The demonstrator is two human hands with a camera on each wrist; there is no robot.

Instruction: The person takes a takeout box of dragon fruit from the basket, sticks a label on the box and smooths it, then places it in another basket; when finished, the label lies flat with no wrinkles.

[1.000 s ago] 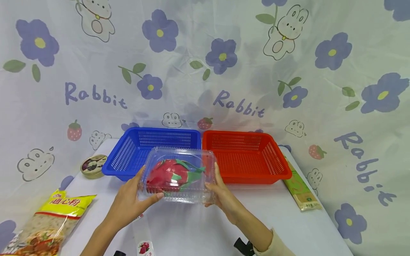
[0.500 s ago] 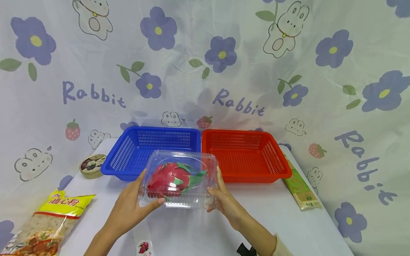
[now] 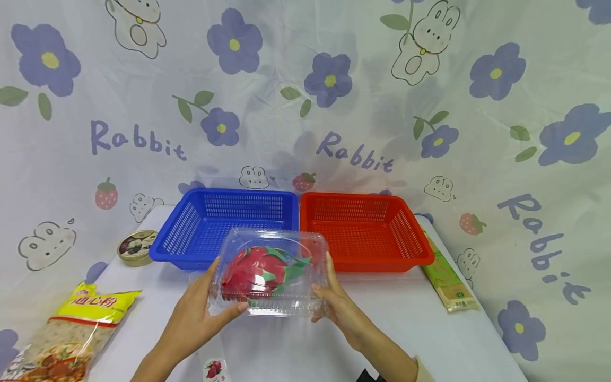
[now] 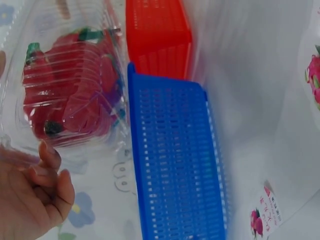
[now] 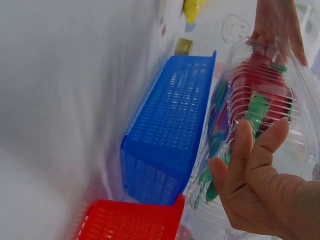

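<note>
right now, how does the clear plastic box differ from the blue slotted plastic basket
The clear plastic box is lidded; the blue slotted plastic basket is lidless. The left hand and right hand hold the box; the basket stands on the white table. The box is transparent, the basket opaque. Both are roughly rectangular.

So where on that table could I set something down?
A wide bare patch of table lies before the red basket, between the right hand and green packet. A narrower one runs between the yellow bag and left hand. The middle is crowded: both hands hold a clear box near the blue basket.
</note>
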